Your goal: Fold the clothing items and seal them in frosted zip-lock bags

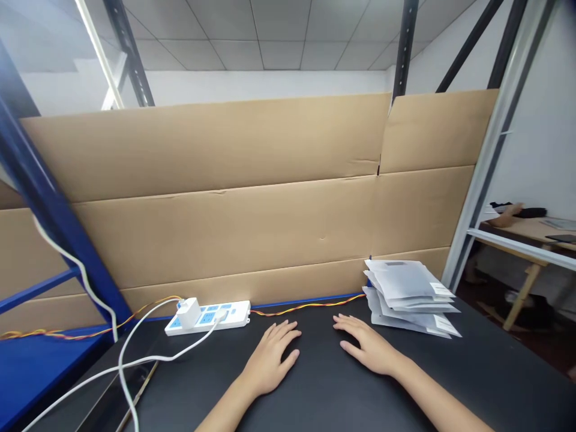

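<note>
Both hands rest palm down on a black tabletop (315, 396), apart from each other and holding nothing. My left hand (270, 357) lies with fingers stretched forward and thumb out, just in front of a white power strip (234, 317) with blue sockets. To the right, my right hand (366, 343) points inward, its fingers extended and the thumb spread. Nearest to it is a stack of whitish, translucent flat pouches (405, 291) with small white labels. The stack leans unevenly near the cardboard at the back right.
A white adapter (188, 312) is plugged into the strip, and white cables (153, 359) loop across the left side. Twisted red-yellow wire (306, 306) runs along the back edge. Cardboard (252, 234) walls off the rear. A blue post (58, 192) and grey post (477, 186) flank the table.
</note>
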`<action>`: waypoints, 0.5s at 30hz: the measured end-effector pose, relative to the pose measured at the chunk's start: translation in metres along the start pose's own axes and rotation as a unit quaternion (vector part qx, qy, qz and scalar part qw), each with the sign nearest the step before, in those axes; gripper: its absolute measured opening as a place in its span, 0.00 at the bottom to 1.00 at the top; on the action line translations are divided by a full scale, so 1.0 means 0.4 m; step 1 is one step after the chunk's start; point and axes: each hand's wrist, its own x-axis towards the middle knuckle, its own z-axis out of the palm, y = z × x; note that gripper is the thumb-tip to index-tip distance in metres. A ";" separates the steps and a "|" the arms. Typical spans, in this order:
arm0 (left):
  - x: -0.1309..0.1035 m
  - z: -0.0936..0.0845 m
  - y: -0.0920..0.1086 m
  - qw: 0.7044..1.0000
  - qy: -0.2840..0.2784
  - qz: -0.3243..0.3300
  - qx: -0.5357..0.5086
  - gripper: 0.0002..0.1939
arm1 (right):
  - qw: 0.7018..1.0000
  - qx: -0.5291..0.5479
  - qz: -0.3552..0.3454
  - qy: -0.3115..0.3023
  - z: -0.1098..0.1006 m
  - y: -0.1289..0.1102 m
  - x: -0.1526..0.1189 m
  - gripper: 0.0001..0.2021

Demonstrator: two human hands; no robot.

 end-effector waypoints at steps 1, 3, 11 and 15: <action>0.000 0.000 0.000 1.000 -0.001 -0.002 0.001 0.19 | 1.000 -0.002 0.001 0.000 0.000 0.000 0.000 0.20; 0.000 0.001 0.001 1.000 -0.002 -0.004 0.002 0.19 | 1.000 -0.010 -0.001 -0.002 0.004 0.000 -0.001 0.20; 0.001 -0.003 0.009 1.000 0.002 -0.004 -0.006 0.19 | 0.962 -0.134 -0.148 0.185 -0.033 0.003 0.008 0.15; 0.000 -0.002 0.007 1.000 0.008 -0.001 -0.013 0.19 | 0.900 -0.228 -0.131 0.347 -0.169 0.061 -0.030 0.19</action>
